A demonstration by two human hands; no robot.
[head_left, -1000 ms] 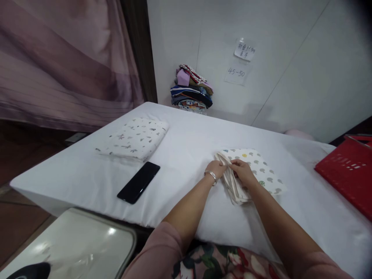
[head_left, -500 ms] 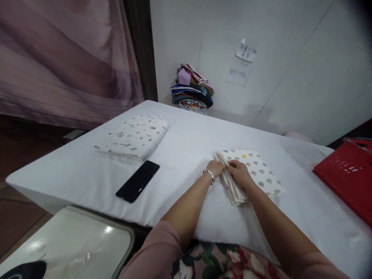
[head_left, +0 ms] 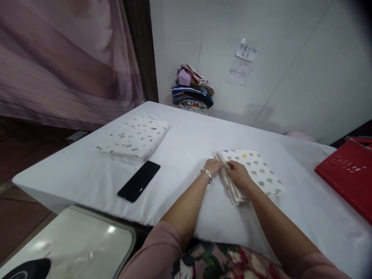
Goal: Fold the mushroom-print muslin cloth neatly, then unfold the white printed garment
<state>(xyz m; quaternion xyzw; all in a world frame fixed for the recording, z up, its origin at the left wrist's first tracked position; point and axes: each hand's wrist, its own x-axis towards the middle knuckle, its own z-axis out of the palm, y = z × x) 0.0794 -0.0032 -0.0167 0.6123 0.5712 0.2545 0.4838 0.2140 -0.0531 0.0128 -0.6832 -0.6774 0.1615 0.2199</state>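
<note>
A folded white cloth (head_left: 263, 170) with grey, yellow and green prints lies on the white-covered table (head_left: 186, 147), its layered edge facing left. At that edge my left hand (head_left: 213, 166), with a bracelet on the wrist, has its fingers closed on the layers. My right hand (head_left: 237, 172) pinches the same edge just to the right, its fingertips bent over the cloth. Farther left lies a second folded white cloth (head_left: 138, 137) with small grey leaf prints, and a black phone (head_left: 138, 181) rests in front of it.
A red bag (head_left: 345, 174) stands at the right edge. Beyond the far table edge is a stack of folded clothes (head_left: 192, 91) against the wall. A pale glossy surface (head_left: 87, 240) is at the lower left, and a pink curtain (head_left: 66, 58) hangs behind.
My left hand has shifted slightly left along the cloth's edge, a little away from my right hand. The folded cloth has hardly moved, and the view has shifted slightly.
</note>
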